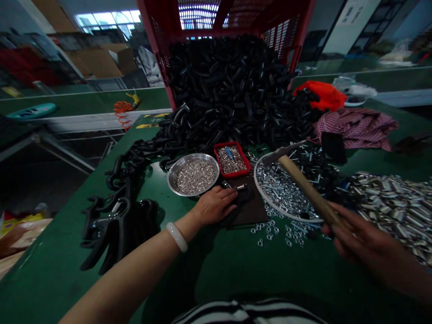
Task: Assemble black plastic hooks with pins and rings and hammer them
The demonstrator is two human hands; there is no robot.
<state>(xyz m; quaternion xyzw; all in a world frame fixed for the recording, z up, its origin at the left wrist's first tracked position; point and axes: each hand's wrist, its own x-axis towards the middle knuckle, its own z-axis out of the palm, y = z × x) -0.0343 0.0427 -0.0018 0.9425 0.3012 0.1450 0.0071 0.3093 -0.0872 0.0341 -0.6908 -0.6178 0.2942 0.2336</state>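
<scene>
My right hand [353, 231] is wrapped round the wooden handle of a hammer [302, 183], raised over the table with its head at the far end. My left hand [216, 206], with a white bangle [177, 237] on the wrist, holds down a black plastic spring clamp [245, 194] on a dark square pad [254, 213]. A metal spring shows by its fingertips; the palm hides part of the clamp. Just beyond that hand stands a steel bowl [171, 182] of small metal pins. Beside it, a red tray [248, 171] holds more pins and a blue-handled tool.
A white-rimmed tray [258, 182] of bolts sits below the hammer, with loose eye-shaped parts in front. Metal sleeves [398, 207] are heaped at right. Assembled black clamps [118, 220] lie left. A red crate [157, 49] spills black clamp parts [232, 85] across the back.
</scene>
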